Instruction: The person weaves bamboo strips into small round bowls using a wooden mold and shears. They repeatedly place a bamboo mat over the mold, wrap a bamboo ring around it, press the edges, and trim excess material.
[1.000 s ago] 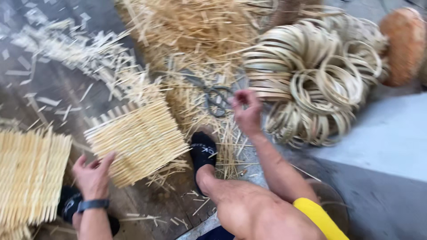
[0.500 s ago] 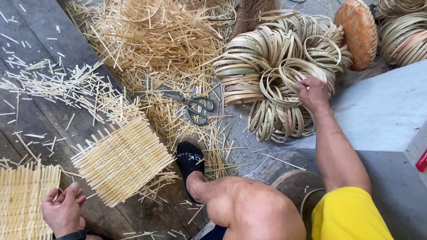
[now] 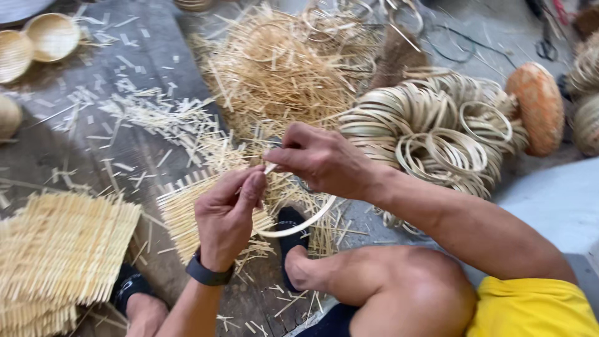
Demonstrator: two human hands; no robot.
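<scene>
Landmark: bamboo ring, a thin pale hoop held up over the floor, roughly mid-frame; all places below refer to it.
Knee: bare knee nearest the camera, below and right of the ring; yellow shorts beyond it to the right.
Right foot: dark sock just under the ring, toes on the dark floor.
Left foot: second dark sock well left of and below the ring.
Left hand: left hand touching the ring's upper left; fingers curled nearly closed, thumb and forefinger pinching the strip end. Dark watch on that wrist.
Right hand: right hand at the ring's top; fingers bent in, tips pinched on the same strip end, meeting the left hand's fingertips. Rest of the loop hangs down beneath both hands.
Near mat: woven mat flat on the floor directly behind the ring and left hand, loose ends sticking out.
Stacked mats: stack of mats far left of the ring.
Scissors: mostly hidden behind the right hand; cannot tell their position.
Ring pile: heap of bamboo rings right of and beyond the ring.
Straw: loose splint heap beyond the ring, straight up-frame.
Orange basket: round orange basket on edge, far right, past the ring pile.
Small baskets: two shallow baskets at the far left corner.
</scene>
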